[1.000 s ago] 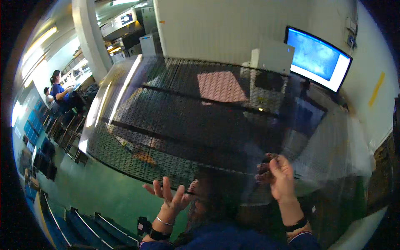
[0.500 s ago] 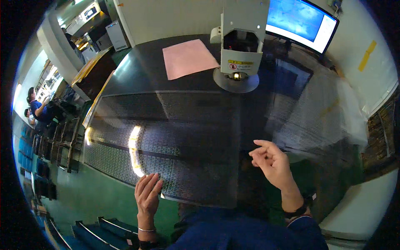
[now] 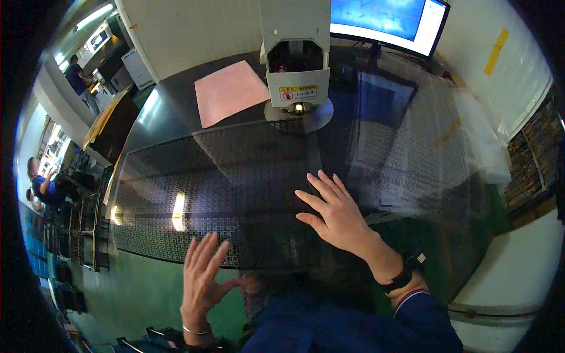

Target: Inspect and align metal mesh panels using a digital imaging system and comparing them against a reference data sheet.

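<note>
A large, thin, dark see-through sheet [image 3: 159, 173] with fine rows of repeated pattern lies on the black table [image 3: 176, 94], its near edge toward me. My left hand [image 3: 203, 282] is just in front of that edge, fingers stretched out and thumb apart, holding nothing. Over the sheet's right part my right hand [image 3: 341, 220] is spread palm down; whether it touches the surface I cannot tell. At the sheet's far edge stands a grey inspection machine [image 3: 297, 76] with a small lit head above a round base.
A pink square sheet [image 3: 229, 94] lies left of the machine. Patterned clear sheets [image 3: 406, 135] are spread at the right, below a lit monitor [image 3: 382, 23]. Metal racks [image 3: 88, 217] stand on the green floor at left. A few other people are farther off left.
My right hand has moved left over the sheet and opened from loosely curled to spread. The left hand's fingers have spread wider. The whole view has shifted, with the machine now farther left.
</note>
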`<state>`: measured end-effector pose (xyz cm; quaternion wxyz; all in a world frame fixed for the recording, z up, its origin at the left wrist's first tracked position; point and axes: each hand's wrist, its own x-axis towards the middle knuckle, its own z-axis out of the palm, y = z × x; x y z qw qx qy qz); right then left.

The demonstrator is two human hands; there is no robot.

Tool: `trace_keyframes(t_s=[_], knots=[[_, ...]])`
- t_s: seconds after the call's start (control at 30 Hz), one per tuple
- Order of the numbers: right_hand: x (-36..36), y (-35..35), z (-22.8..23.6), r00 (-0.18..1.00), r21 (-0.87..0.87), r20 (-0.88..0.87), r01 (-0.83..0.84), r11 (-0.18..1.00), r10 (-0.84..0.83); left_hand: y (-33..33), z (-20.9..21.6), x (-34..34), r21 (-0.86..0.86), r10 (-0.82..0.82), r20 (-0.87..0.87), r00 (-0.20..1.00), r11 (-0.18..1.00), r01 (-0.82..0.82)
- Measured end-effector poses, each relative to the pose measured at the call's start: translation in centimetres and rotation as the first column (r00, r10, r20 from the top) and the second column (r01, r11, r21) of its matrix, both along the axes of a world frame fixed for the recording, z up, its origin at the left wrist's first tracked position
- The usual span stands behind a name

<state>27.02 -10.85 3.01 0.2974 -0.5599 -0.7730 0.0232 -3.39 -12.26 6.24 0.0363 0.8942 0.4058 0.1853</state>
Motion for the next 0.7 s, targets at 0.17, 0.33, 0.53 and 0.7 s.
trace_keyframes(t_s=[0.17,0.33,0.53,0.7], knots=[[0.5,0.1,-0.2,1.000,0.014,-0.023,-0.017,1.000,0.017,2.7,6.6,0.2,-0.099,0.060,-0.193,0.979,0.992,-0.080],[0.9,0.8,-0.3,0.999,0.046,-0.040,0.027,0.999,-0.025,8.0,9.0,2.9,-0.161,-0.007,-0.276,0.961,0.986,-0.039],[1.0,1.0,-0.1,0.994,0.020,-0.104,0.042,0.999,-0.040,11.5,3.8,8.4,-0.197,-0.171,-0.162,0.972,0.971,0.138],[1.4,1.0,0.2,0.993,-0.001,-0.115,0.041,0.999,-0.041,13.0,0.5,11.1,-0.158,-0.161,-0.171,0.972,0.978,0.134]])
